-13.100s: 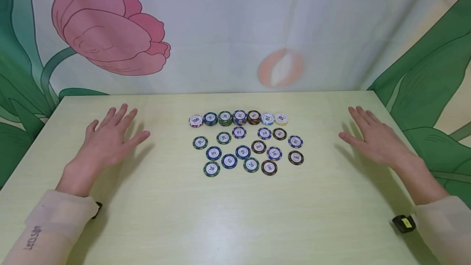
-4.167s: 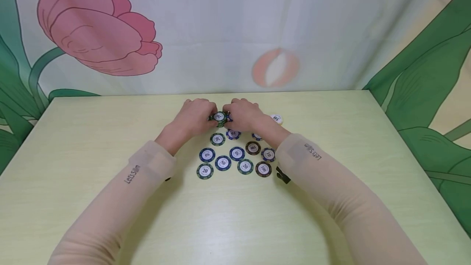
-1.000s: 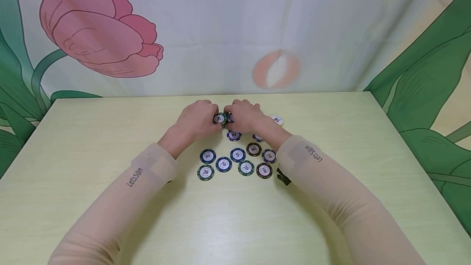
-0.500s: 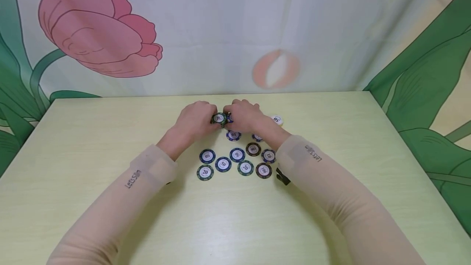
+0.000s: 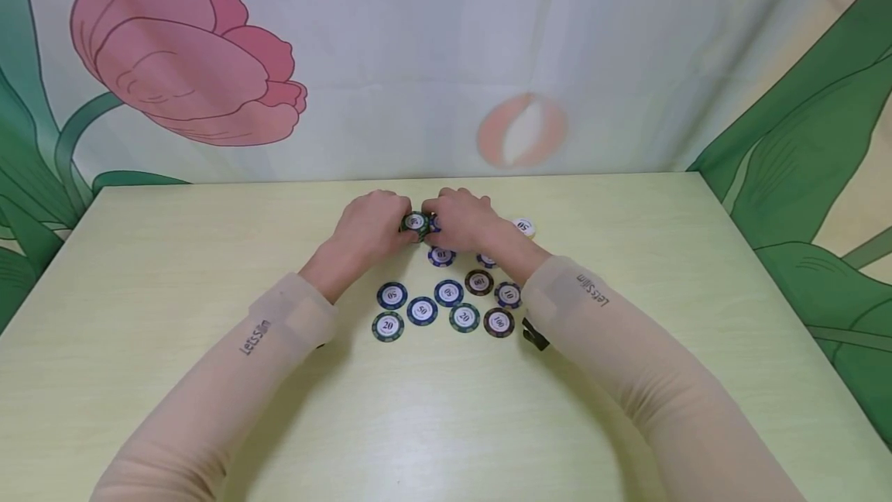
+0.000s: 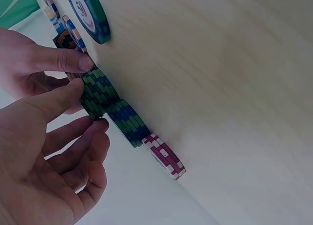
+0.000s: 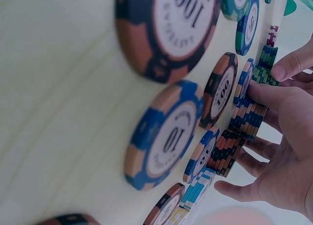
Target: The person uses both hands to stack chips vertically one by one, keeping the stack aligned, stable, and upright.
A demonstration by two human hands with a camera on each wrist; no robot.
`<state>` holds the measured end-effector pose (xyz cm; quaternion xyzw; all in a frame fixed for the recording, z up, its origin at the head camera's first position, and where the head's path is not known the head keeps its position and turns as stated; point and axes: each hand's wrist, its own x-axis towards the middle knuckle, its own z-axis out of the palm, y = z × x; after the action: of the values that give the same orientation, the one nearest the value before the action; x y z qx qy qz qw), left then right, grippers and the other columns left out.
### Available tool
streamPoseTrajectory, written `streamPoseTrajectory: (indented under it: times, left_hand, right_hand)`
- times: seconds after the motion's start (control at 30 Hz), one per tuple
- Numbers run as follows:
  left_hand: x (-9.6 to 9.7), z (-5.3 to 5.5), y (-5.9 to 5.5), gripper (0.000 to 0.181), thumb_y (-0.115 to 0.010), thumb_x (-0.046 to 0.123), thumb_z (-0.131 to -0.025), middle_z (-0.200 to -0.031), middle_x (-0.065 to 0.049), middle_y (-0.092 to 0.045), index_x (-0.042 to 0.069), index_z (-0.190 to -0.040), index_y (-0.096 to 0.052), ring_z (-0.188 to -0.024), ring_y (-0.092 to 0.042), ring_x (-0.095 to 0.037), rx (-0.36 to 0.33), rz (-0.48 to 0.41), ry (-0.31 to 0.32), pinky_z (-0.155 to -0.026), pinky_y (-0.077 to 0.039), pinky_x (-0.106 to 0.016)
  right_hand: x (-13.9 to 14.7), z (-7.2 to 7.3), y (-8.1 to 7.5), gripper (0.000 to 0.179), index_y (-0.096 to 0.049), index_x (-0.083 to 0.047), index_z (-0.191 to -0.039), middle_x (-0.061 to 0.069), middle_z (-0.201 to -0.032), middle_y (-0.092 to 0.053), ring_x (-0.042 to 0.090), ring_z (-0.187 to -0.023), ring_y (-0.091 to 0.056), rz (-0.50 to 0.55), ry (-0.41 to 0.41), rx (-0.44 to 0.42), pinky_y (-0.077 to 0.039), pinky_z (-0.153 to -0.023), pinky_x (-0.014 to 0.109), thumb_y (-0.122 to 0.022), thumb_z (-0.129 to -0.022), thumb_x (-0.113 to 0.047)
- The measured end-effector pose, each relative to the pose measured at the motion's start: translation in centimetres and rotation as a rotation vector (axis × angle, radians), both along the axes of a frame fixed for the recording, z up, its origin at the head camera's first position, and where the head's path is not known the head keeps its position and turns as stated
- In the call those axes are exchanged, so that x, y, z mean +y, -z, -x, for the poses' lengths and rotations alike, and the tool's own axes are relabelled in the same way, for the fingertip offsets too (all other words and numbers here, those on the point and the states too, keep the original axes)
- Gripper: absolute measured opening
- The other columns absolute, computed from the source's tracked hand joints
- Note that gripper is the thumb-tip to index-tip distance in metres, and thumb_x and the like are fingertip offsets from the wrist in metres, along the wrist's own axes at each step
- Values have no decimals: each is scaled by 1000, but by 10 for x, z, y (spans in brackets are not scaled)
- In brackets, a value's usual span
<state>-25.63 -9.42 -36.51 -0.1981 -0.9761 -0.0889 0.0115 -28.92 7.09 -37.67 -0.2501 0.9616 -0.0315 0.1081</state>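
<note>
A stack of green poker chips [image 5: 416,221] stands in the back row, its top chip face up. My left hand [image 5: 369,225] pinches it from the left, thumb in front and fingers behind, as the left wrist view shows on the stack's ridged green side [image 6: 100,90]. From the right, my right hand [image 5: 461,220] holds its thumb and forefinger tips against the same stack. Beside the right hand rises a blue-and-orange chip stack [image 7: 249,117], mostly covered in the head view. Left of the green stack are a blue-green stack [image 6: 128,122] and a maroon-and-white stack [image 6: 164,156].
A black-and-orange stack [image 7: 226,151] and a light blue stack [image 7: 196,186] continue the row, ending with a yellow-edged chip stack [image 5: 524,227]. Several loose chips lie nearer on the table, including a green 20 chip [image 5: 388,327] and a black 100 chip [image 5: 499,322].
Both hands came in from the table's sides to the green stack. Two loose green chips near the row are gone from their places. Over the last second the hands barely shift.
</note>
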Motion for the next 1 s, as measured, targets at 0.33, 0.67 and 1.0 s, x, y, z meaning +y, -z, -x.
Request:
streamPoseTrajectory:
  times: [0.33,0.67,1.0]
  left_hand:
    - [-2,-13,-2,26,-81,21,-91,-92,-11,-61,3,-102,-67,-80,-57,-26,-3,-49,4,-72,-51,-38]
    - [6,-41,-6,18,-80,22,-92,-82,-4,-64,7,-91,-70,-76,-59,-20,-136,-73,75,-66,-50,-33]
    - [17,-59,-2,9,-78,13,-93,-99,-2,-67,9,-101,-77,-90,-55,-19,-254,-175,455,-80,-48,-31]
  right_hand:
    - [0,1,1,47,-60,-20,-141,8,-129,-57,29,-114,-53,1,9,2,-44,-94,61,-68,-99,-39]
    - [0,1,1,49,-59,-18,-143,9,-133,-57,30,-119,-53,16,8,-9,-43,-97,64,-68,-99,-38]
    - [1,0,-3,55,-54,-18,-148,11,-142,-53,34,-128,-50,4,-10,-27,-41,-99,65,-67,-99,-39]
